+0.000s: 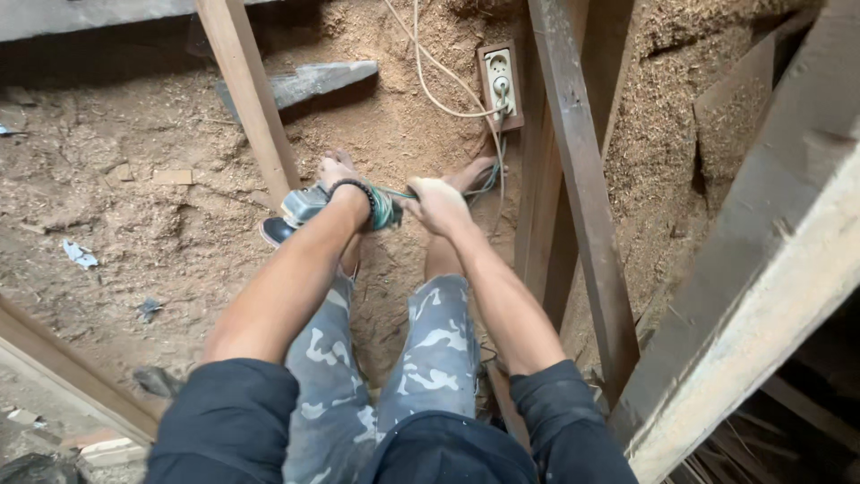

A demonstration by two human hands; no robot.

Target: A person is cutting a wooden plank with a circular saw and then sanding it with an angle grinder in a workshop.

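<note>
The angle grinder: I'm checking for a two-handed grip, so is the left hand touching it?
Touching. The head view shows the left hand closed over the angle grinder, no gap between them.

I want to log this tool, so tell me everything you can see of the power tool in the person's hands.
The power tool looks like a small grinder with a grey metal head and a green body, held low and roughly level over the sawdust floor. The left hand grips it near the head; the right hand closes around its rear end. A dark disc shows under the head. A greenish cord runs from the rear toward a socket board.
</note>
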